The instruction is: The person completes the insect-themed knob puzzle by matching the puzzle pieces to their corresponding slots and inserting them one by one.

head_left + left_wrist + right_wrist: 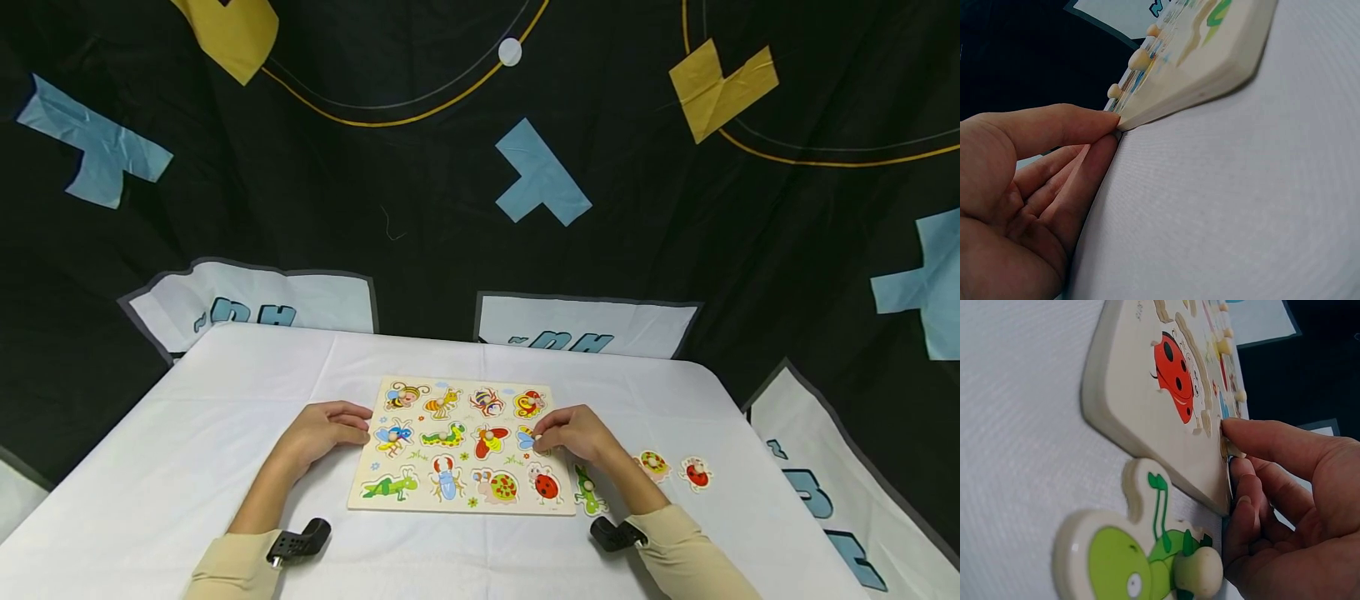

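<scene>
A wooden peg puzzle board (pixel 416 505) with several insect pictures lies on the white table. My left hand (pixel 330 429) grips its left edge, thumb and fingertip together at the rim in the left wrist view. At the board's right side, my right hand (pixel 573 432) pinches the knob of a blue-winged insect puzzle piece (pixel 524 437), whose right part the fingers cover. The piece overlaps the end of the second row. Just below this hand, a green insect piece (pixel 1113 556) with a round knob (pixel 1199 572) lies against the board's edge.
Right of the board lie a loose snail piece (pixel 654 464) and a loose ladybug piece (pixel 697 473). In the right wrist view, a ladybug picture (pixel 1175 375) sits inside an outlined recess. A black cloth (pixel 435 208) with taped shapes hangs behind the table.
</scene>
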The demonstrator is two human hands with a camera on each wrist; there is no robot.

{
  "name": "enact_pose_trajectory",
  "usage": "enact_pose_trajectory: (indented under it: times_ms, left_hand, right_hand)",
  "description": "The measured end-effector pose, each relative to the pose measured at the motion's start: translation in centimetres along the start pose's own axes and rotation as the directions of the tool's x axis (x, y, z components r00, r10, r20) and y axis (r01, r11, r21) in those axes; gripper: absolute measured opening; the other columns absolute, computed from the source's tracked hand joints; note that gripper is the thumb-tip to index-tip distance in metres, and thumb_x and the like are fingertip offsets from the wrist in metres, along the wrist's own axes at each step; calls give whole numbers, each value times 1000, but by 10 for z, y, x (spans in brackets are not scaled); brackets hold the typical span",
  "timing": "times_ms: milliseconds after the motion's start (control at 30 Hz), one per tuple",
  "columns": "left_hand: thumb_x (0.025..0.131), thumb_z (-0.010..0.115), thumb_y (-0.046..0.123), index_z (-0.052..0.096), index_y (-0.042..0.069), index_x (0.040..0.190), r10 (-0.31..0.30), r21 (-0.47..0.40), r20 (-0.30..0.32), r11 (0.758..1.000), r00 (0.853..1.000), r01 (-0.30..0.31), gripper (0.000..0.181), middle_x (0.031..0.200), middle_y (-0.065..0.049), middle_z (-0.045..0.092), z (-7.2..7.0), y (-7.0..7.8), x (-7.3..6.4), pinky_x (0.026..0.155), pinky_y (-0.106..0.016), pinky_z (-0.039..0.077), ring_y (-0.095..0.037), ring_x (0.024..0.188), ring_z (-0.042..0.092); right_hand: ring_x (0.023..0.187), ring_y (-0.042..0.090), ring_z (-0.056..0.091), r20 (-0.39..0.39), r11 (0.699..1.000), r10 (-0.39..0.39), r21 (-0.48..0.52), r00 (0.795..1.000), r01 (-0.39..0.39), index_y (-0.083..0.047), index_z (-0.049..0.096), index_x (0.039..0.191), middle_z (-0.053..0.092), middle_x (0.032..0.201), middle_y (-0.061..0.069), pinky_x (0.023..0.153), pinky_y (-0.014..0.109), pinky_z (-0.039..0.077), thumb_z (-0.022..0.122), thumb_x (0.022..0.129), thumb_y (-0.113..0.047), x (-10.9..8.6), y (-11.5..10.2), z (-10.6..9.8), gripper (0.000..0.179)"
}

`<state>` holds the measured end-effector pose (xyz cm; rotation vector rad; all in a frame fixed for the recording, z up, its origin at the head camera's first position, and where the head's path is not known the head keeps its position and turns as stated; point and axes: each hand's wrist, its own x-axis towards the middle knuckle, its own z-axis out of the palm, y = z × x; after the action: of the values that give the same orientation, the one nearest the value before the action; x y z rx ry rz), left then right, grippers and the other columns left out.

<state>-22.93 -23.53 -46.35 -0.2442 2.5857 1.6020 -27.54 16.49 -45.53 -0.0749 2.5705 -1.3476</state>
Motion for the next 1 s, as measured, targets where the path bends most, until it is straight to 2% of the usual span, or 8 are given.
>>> enact_pose_trajectory:
  times_ms: [367,833,1000]
  left_hand:
    - [78,83,12,70,1,121,15,-5,5,1000,1000,-15,47,92,-3,77,-2,2,-2,80,-26,47,-9,85,67]
    - [78,82,15,71,5,121,-14,24,-8,1000,1000,14,45,93,0,77,1,-1,2,83,-29,46,-11,87,67]
    - [78,83,14,71,5,121,-14,10,-1,1000,1000,14,45,93,-1,77,1,-1,2,84,-29,46,-10,86,67]
  right_hand:
    - [76,17,59,13,1000,-5,3,1000,5,-9,76,87,70,78,-1,69,29,43,86,72,-15,-1,-1,-1,19]
    - [76,17,57,-1,1000,13,13,1000,-13,-8,75,87,68,77,-1,69,29,43,85,72,-11,-1,-3,1,18]
    - [76,17,57,-3,999,23,24,1000,-23,-8,75,86,68,77,-1,69,29,43,85,72,-10,-2,-4,1,18]
